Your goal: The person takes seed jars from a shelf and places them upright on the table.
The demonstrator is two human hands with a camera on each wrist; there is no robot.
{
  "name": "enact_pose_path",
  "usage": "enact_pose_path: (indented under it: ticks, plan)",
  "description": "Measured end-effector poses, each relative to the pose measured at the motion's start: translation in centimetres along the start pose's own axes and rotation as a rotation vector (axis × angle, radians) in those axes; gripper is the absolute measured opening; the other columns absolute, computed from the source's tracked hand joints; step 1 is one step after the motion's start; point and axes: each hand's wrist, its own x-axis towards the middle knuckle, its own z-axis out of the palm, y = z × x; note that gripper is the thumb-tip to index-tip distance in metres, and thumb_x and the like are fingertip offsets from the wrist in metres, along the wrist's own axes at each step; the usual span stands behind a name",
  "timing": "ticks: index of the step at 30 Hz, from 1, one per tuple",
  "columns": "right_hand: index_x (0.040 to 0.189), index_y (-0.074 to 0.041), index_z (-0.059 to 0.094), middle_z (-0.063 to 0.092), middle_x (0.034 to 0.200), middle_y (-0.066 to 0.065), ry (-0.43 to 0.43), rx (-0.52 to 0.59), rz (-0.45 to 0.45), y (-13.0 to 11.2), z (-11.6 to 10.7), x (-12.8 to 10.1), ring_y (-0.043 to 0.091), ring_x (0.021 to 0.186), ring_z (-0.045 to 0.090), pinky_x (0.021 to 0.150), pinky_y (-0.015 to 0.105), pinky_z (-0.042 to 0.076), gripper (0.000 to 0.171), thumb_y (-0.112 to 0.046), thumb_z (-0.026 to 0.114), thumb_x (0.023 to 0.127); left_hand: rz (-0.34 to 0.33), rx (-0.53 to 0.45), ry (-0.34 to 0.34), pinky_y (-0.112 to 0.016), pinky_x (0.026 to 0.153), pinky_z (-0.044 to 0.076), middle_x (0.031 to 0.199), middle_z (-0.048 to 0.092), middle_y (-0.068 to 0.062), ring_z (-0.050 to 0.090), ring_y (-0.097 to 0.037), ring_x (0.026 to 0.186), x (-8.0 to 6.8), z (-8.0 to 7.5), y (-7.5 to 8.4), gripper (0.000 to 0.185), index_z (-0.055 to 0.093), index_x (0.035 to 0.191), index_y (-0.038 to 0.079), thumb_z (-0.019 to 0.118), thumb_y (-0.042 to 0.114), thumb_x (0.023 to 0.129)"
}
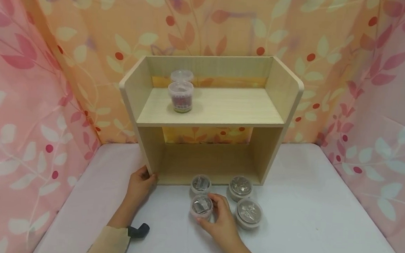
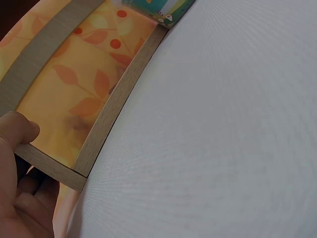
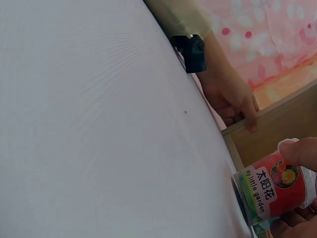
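A light wooden two-tier shelf (image 1: 211,107) stands on the white table (image 1: 306,214). My left hand (image 1: 143,179) grips its lower left side panel (image 2: 54,168), with the thumb (image 2: 20,130) on the panel's edge. In front of the shelf several small clear jars stand on the table. My right hand (image 1: 213,212) holds the near left jar (image 1: 201,206); thumb and fingers curl round it. The right wrist view shows that jar's red label (image 3: 275,191) and my thumb (image 3: 299,151) on it. Two more jars stand on the upper shelf: one in front (image 1: 180,97), one behind (image 1: 182,76).
Other jars stand at the shelf's foot: back left (image 1: 200,183), back right (image 1: 240,188), near right (image 1: 249,213). Pink and orange leaf-print cloth walls (image 1: 29,109) close in the table on three sides. The lower shelf bay (image 1: 206,162) holds nothing.
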Motion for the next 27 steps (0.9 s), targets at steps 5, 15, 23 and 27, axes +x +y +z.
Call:
enact_pose_path:
  ticks: [5,15,23,27]
  plan:
    - [0.139,-0.009,0.053,0.052,0.139,0.0,-0.007,-0.032,-0.027,-0.1,0.2,0.1,0.022,0.128,0.056,0.111,0.034,0.045,0.078,-0.01,0.093,0.072,-0.03,0.003,0.005,-0.012,0.084,0.052,0.132,0.065,-0.026,0.065,-0.015,0.112,0.1,-0.1,0.7,0.047,0.059,0.138,-0.007,0.071,0.001,0.093]
    - [0.143,-0.008,0.049,0.049,0.144,0.005,-0.009,-0.027,-0.043,0.2,0.3,0.1,0.026,0.134,0.052,0.114,0.037,0.042,0.082,-0.01,0.092,0.074,-0.031,0.008,0.01,-0.011,0.084,0.051,0.132,0.064,-0.027,0.065,-0.016,0.112,0.3,-0.1,0.4,0.047,0.059,0.138,-0.008,0.07,0.001,0.093]
    - [0.15,-0.007,0.045,0.048,0.149,0.004,0.014,-0.038,-0.102,0.3,0.1,-0.2,0.026,0.138,0.049,0.117,0.037,0.038,0.093,-0.015,0.094,0.072,0.002,0.023,0.004,-0.013,0.086,0.052,0.132,0.066,-0.024,0.065,-0.025,0.117,0.2,-0.1,-0.5,0.048,0.06,0.137,-0.006,0.073,0.006,0.093]
    - [0.149,-0.003,0.045,0.05,0.147,0.006,0.05,-0.073,-0.162,-0.1,0.0,-0.2,0.026,0.135,0.052,0.114,0.042,0.041,0.093,-0.016,0.094,0.072,-0.007,0.022,0.007,-0.013,0.086,0.052,0.132,0.066,-0.023,0.064,-0.025,0.118,0.1,0.0,-0.5,0.048,0.06,0.137,-0.005,0.073,0.005,0.092]
